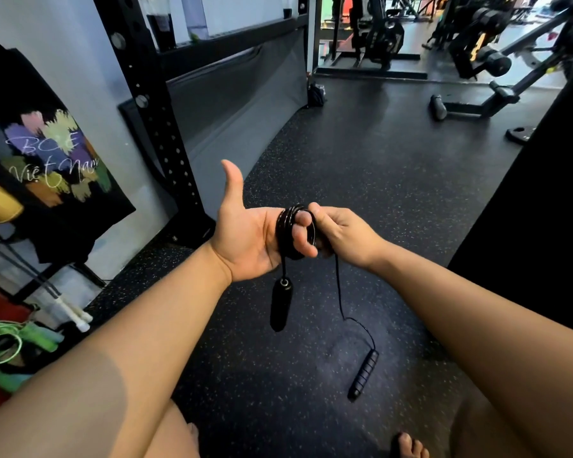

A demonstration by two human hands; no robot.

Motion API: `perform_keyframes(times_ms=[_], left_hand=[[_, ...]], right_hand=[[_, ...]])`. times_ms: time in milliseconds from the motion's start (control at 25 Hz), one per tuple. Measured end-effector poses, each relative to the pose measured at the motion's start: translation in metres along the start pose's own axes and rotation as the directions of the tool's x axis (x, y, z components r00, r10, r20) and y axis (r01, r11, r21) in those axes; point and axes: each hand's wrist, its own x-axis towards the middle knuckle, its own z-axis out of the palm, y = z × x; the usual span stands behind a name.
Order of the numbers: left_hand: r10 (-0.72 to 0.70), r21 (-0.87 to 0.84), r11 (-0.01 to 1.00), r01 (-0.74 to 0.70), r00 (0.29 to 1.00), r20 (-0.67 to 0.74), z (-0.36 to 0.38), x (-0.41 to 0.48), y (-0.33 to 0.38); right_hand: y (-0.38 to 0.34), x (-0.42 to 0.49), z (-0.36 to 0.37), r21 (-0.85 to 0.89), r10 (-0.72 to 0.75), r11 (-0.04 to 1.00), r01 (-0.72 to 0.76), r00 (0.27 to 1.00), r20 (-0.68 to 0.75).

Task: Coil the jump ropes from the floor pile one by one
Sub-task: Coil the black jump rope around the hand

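Your left hand (245, 239) is held palm up, thumb raised and fingers only loosely bent; the black jump rope (286, 226) is wound in several turns round those fingers, so the hand serves as a spool and does not grip. Your right hand (341, 233) is closed in a pinch on the rope just beside the coil, touching the left fingertips. One handle (281, 304) hangs straight down under the left palm; the other handle (364, 375) lies on the floor (344, 160) below and to the right of both hands, its long axis running roughly away from you, leaning a little right. The loose tail (339, 292) drops from the right hand, bends, and joins that handle at its far end. So the remaining rope lies on the right hand's side, and that hand is the nearer one to draw it up. Little slack seems left, though the thin cord is hard to follow against the dark floor. More ropes, a green one (37, 335) among them, wait at your far left.
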Motion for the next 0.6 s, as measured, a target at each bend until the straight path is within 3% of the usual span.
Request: perform_keyframes(times_ms=[120,200,360,480,600], left_hand=[[0.119,-0.121,0.985,-0.125,0.991,-0.055,-0.001,-0.003,0.002],[0.200,-0.168,0.962,-0.214,0.975,-0.099,-0.001,-0.003,0.003],[0.330,-0.221,0.895,-0.387,0.909,-0.255,-0.007,-0.001,0.009],[0.347,-0.082,0.911,-0.403,0.861,-0.372,-0.015,0.004,0.009],[0.318,0.187,0.947,-0.260,0.833,-0.453,-0.017,0.011,0.002]], right_hand=[[-0.004,-0.003,0.009,0.051,0.138,0.989,-0.138,0.990,0.014],[-0.003,-0.008,0.014,0.012,0.193,0.981,-0.195,0.976,0.104],[0.002,-0.013,0.020,-0.126,0.409,0.913,-0.389,0.866,0.288],[-0.005,-0.014,0.016,-0.260,0.503,0.863,-0.433,0.781,0.369],[-0.019,-0.013,0.011,-0.353,0.427,0.887,-0.298,0.820,0.381]])
